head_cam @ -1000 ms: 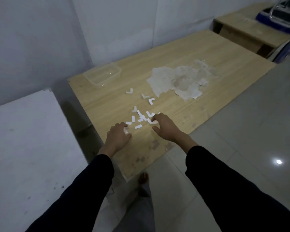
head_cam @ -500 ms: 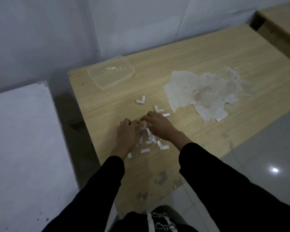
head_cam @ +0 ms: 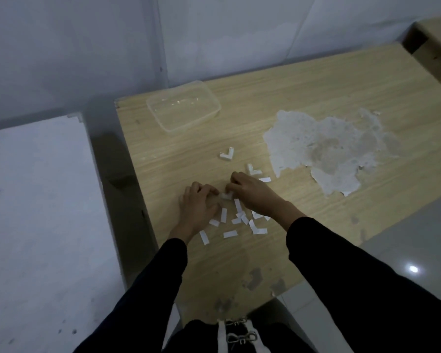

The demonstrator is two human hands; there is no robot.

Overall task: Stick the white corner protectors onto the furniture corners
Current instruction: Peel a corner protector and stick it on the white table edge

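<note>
White corner protector (head_cam: 225, 196) sits low over the wooden table (head_cam: 316, 80), pinched between both hands. Right hand (head_cam: 255, 197) grips one leg with curled fingers; left hand (head_cam: 197, 207) curls in on the other end (looks like picking at the backing, contact too small to be sure). Judged step: peel the liner. To do it well, hold the plastic by its outer faces, lift the liner from a corner and keep fingertips off the adhesive. Peeled strips (head_cam: 230, 234) litter the table beside the wrists. Two spare protectors (head_cam: 227, 155) lie just beyond the hands. Clear plastic tub (head_cam: 191, 122) stands near the far left table corner, nothing visible inside. No table corner in view has a protector yet.
</note>
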